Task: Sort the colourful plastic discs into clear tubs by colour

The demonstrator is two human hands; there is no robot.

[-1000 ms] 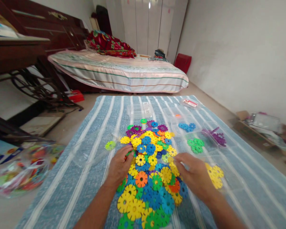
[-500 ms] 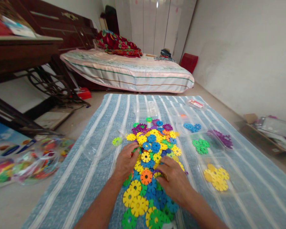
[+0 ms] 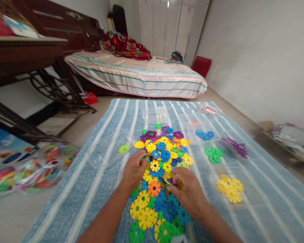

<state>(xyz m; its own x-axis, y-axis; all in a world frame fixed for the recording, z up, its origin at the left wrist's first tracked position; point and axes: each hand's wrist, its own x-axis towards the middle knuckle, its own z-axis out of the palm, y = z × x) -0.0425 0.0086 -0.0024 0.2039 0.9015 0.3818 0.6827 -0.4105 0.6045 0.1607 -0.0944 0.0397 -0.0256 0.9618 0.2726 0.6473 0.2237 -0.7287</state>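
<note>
A long heap of notched plastic snowflake discs, among them a yellow disc (image 3: 147,218) and an orange disc (image 3: 154,188), lies across the striped cloth. At its left edge, my left hand (image 3: 134,169) is closed, with a green disc (image 3: 144,158) partly visible between thumb and fingers. My right hand (image 3: 188,189), over the right side of the heap, pinches a purple disc (image 3: 171,181). To the right, clear plastic boxes hold sorted discs: yellow discs (image 3: 233,195), green discs (image 3: 213,155), purple discs (image 3: 239,148) and blue discs (image 3: 204,135).
A clear lid-like tray (image 3: 98,157) lies left of the heap, near a lone light-green disc (image 3: 124,149). Another clear box (image 3: 152,116) stands at the far side. Bags of colourful pieces (image 3: 43,172) sit on the floor at left. A bed (image 3: 142,79) stands beyond.
My right hand has closed on a purple disc and drawn slightly right, off the heap. The orange disc has shifted a little. My left hand has stayed in place.
</note>
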